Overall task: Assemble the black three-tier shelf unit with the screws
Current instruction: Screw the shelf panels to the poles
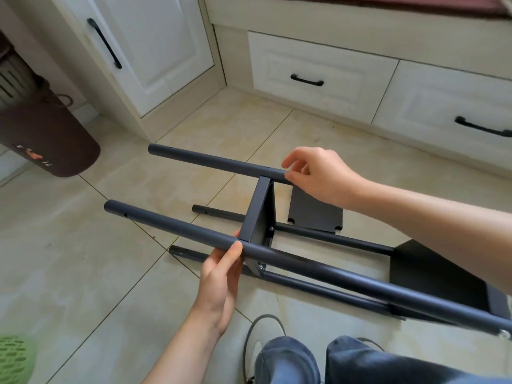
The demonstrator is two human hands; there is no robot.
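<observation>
A: What's around?
B: Head view: beige floor tiles [105, 273], white cabinet drawers [321, 76] with black handles, a brown bin [52, 139] at left, and a green basket [13, 358] in the corner.
A: And the hands?
B: The left hand [219, 284] grips the near pole [277, 259], thumb on top. The right hand [318, 176] curls its fingers round the far pole [216, 163].
A: The shelf unit [277, 245]?
B: It lies on its side over the tiles, with one shelf panel [257, 212] screwed between the poles, an end panel [432, 275] at right, and a loose panel [313, 209] flat on the floor.
</observation>
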